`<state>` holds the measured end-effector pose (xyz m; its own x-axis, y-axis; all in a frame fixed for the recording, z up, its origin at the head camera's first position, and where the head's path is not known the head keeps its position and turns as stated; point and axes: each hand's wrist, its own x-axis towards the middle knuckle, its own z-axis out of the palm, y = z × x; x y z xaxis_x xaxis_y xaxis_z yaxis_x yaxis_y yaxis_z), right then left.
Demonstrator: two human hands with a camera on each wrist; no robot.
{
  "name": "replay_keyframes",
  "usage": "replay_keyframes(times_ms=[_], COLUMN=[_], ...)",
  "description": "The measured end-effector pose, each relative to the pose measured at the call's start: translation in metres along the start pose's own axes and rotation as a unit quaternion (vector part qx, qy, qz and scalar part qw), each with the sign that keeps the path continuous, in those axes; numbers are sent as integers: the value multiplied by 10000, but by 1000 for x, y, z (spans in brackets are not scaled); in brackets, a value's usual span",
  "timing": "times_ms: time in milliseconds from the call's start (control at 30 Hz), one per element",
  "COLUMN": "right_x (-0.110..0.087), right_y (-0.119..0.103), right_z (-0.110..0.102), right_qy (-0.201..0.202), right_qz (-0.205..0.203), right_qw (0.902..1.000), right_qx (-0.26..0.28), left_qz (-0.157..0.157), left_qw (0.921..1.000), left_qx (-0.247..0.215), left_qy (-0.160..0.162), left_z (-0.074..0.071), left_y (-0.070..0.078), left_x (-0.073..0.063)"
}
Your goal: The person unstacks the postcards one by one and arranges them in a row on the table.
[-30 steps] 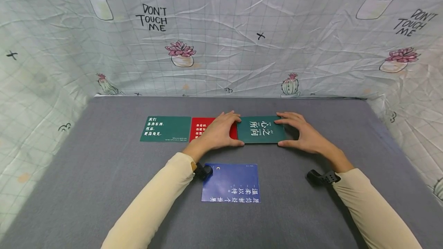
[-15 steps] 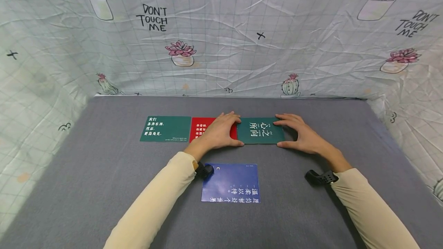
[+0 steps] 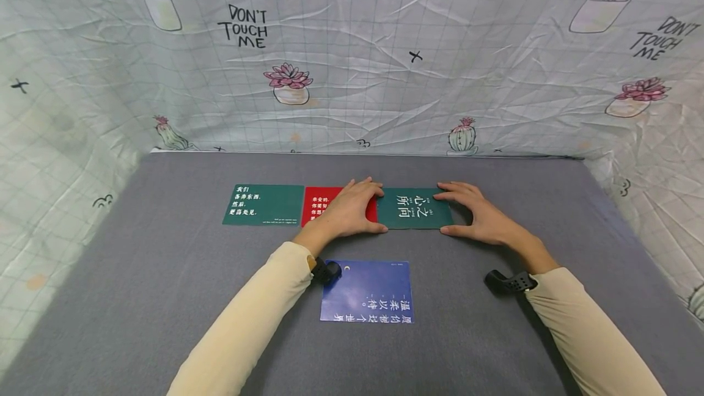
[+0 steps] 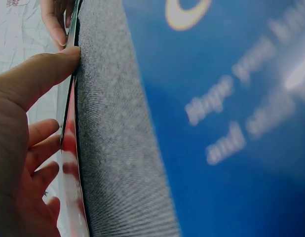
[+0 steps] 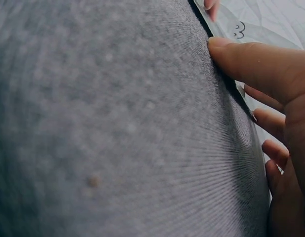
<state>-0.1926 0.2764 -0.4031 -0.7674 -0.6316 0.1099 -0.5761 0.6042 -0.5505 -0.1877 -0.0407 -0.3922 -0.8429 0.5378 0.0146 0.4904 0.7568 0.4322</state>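
Observation:
A dark green card with white Chinese characters (image 3: 419, 219) lies on the grey table at the right end of a row. My left hand (image 3: 343, 209) grips its left end, thumb at the near edge and fingertips at the far edge. At its right end my right hand (image 3: 478, 216) holds it the same way. Beneath my left hand a red card (image 3: 316, 201) is partly hidden; it lies beside the green one. In the left wrist view, the thumb (image 4: 51, 71) touches the card's edge. The right wrist view has the right thumb (image 5: 251, 61) against the near edge.
Another green card (image 3: 264, 205) with white text lies left of the red one. Nearer to me is a blue card (image 3: 371, 289), its text upside down, partly under my left wrist strap (image 3: 326, 271). A printed cloth (image 3: 352, 90) encloses the table's back and sides.
Over the last second the held green card has shifted slightly toward me and lies flat in line with the red card. My right hand moved slightly with it. The left hand stayed nearly still.

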Motion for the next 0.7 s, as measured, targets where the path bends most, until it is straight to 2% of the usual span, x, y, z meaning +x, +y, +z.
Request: replay_keyframes(times_ms=[700], right_x=[1], right_y=[0], right_z=[0], right_qy=[-72], right_qz=[-4], right_qw=[10000], right_qx=[-34], left_qz=[12], left_qw=[10000], left_qx=[28], left_qy=[-52], left_z=[-2], left_y=[1], left_x=[-3])
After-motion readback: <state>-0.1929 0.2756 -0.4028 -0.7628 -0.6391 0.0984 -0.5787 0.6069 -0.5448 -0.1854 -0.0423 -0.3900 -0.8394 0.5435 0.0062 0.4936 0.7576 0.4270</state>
